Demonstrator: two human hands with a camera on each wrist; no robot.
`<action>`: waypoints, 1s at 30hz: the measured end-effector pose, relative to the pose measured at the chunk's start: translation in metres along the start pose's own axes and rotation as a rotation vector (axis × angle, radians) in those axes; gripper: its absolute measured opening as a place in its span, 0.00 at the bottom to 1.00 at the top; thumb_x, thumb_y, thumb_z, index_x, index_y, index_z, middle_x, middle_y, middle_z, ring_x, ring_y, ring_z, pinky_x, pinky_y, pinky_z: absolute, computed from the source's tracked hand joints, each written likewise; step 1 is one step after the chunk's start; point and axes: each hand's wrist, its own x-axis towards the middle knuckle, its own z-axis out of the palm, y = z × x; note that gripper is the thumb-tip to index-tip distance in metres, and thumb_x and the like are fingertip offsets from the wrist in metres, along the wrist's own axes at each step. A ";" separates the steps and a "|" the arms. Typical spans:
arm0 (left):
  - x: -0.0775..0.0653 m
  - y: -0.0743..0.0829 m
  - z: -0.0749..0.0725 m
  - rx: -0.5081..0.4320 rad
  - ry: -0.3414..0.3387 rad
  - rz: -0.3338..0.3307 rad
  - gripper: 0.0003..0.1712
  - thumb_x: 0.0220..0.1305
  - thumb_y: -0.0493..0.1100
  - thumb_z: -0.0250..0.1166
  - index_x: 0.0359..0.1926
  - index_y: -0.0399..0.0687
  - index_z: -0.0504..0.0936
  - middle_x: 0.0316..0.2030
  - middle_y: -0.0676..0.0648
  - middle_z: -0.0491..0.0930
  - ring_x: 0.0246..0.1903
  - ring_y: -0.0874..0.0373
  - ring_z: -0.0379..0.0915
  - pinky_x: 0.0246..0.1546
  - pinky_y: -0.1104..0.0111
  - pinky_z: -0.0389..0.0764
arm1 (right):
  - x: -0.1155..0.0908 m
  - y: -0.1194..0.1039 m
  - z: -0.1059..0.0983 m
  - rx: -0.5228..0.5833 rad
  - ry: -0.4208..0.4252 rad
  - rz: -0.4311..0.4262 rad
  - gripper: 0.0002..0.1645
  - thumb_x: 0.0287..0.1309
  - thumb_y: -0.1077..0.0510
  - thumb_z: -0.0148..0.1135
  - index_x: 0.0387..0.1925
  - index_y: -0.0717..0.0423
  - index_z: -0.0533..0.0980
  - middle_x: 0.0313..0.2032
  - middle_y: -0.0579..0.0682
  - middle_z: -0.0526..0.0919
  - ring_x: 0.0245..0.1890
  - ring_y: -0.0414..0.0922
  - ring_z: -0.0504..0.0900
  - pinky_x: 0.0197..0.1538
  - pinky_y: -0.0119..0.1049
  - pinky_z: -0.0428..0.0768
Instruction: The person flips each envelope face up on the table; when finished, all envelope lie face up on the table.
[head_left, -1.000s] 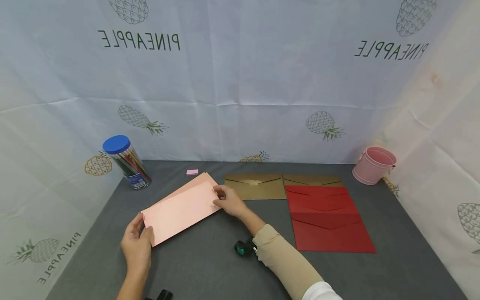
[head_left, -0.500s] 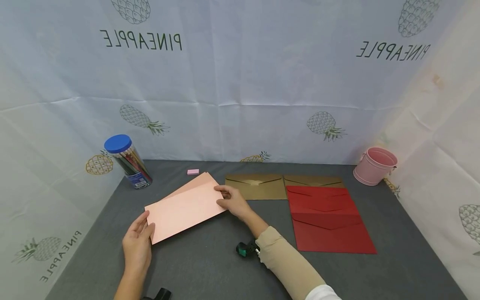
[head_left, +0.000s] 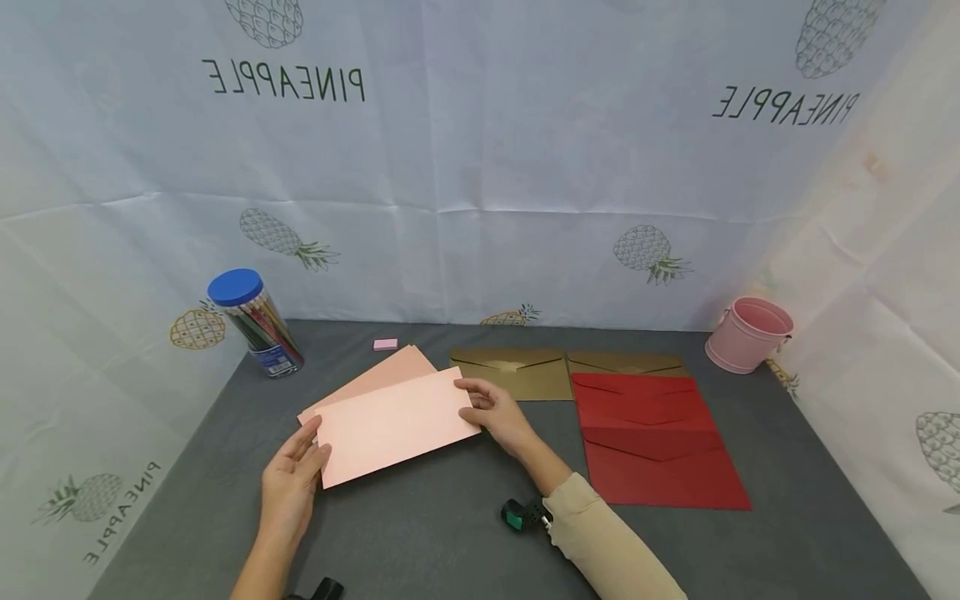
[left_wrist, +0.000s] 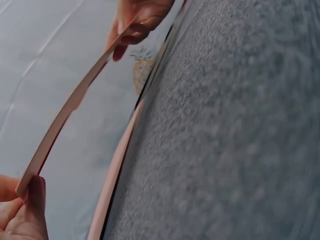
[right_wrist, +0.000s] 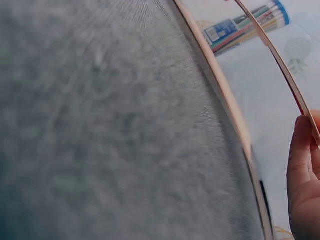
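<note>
Left hand and right hand pinch opposite ends of the pale pink paper, lower centre-left of frame, now shifted rightward, exposing more pink paper beneath; separation appears under way.

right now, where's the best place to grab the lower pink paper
Probably the far right corner of the lower pink paper, the right hand pinching it from the right. It lies on the table, offering only thin edges, and in the head view that corner shows beyond the raised pink paper, which hides its near side.
</note>
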 end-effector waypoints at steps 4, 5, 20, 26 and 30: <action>0.002 0.002 0.006 0.036 -0.058 0.026 0.30 0.65 0.32 0.57 0.67 0.33 0.62 0.65 0.53 0.66 0.62 0.72 0.62 0.49 0.82 0.75 | -0.011 -0.009 -0.006 0.067 0.037 -0.038 0.30 0.59 0.67 0.60 0.64 0.60 0.66 0.66 0.58 0.65 0.49 0.43 0.80 0.42 0.30 0.80; 0.003 0.003 0.008 0.051 -0.073 0.039 0.30 0.65 0.32 0.58 0.67 0.33 0.62 0.64 0.54 0.66 0.59 0.73 0.64 0.48 0.82 0.75 | -0.013 -0.012 -0.008 0.089 0.047 -0.054 0.31 0.59 0.67 0.60 0.64 0.61 0.66 0.66 0.58 0.65 0.46 0.41 0.81 0.41 0.30 0.80; 0.012 0.038 0.097 0.305 -0.167 0.348 0.31 0.64 0.29 0.57 0.68 0.35 0.61 0.71 0.42 0.55 0.71 0.51 0.49 0.68 0.60 0.59 | -0.042 -0.049 -0.028 0.107 0.319 -0.243 0.30 0.57 0.68 0.61 0.62 0.60 0.69 0.63 0.56 0.69 0.47 0.38 0.82 0.44 0.31 0.83; -0.023 0.060 0.154 0.307 -0.466 0.467 0.33 0.65 0.33 0.59 0.69 0.35 0.59 0.69 0.36 0.57 0.68 0.43 0.56 0.63 0.56 0.66 | -0.053 -0.065 -0.013 -0.188 0.478 -0.502 0.26 0.56 0.66 0.64 0.58 0.59 0.73 0.58 0.57 0.76 0.48 0.49 0.82 0.41 0.28 0.83; -0.046 0.068 0.177 0.397 -0.570 0.543 0.37 0.65 0.39 0.60 0.72 0.46 0.56 0.72 0.40 0.53 0.70 0.45 0.53 0.61 0.50 0.68 | -0.060 -0.073 0.000 -0.319 0.501 -0.681 0.26 0.54 0.71 0.63 0.57 0.62 0.74 0.56 0.58 0.77 0.50 0.46 0.81 0.40 0.29 0.83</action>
